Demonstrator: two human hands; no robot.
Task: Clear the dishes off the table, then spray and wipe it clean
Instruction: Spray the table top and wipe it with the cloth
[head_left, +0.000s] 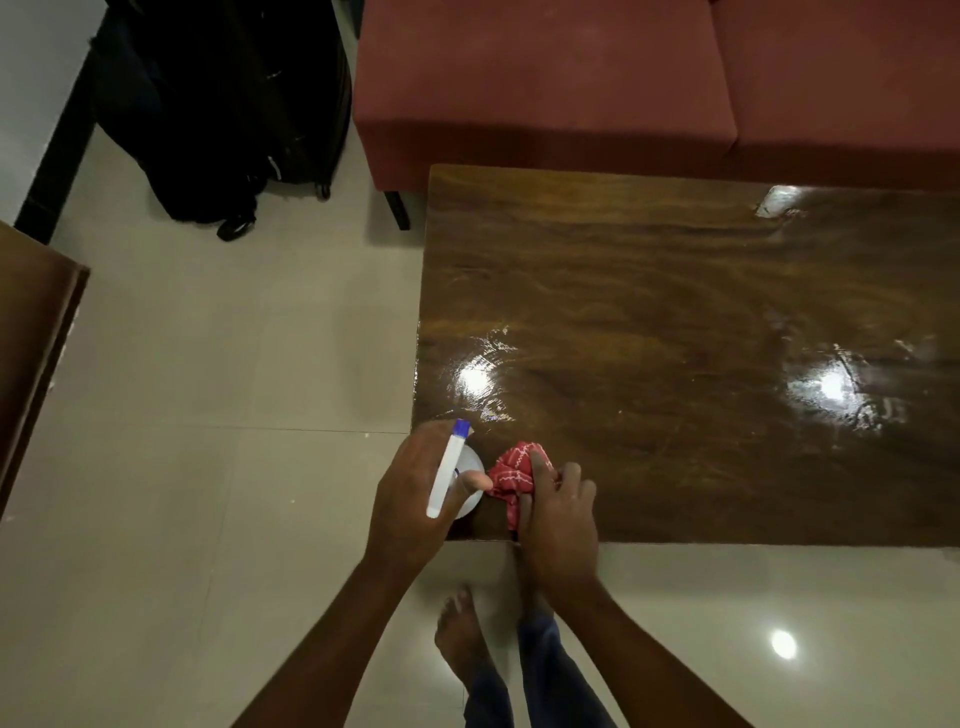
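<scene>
A white spray bottle with a blue nozzle tip is seen from above at the near left corner of the tabletop. It is held upright by the left hand, and its nozzle is pointed away, over the wood. Just beside it on the right, a red cloth with thin white checks is crumpled on the tabletop and gripped by the right hand. The tabletop is dark brown, glossy wood, and wet streaks are visible on it.

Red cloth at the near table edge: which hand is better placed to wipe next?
Right. The right hand grips the red cloth on the table, while the left hand holds the spray bottle at the corner.
</scene>
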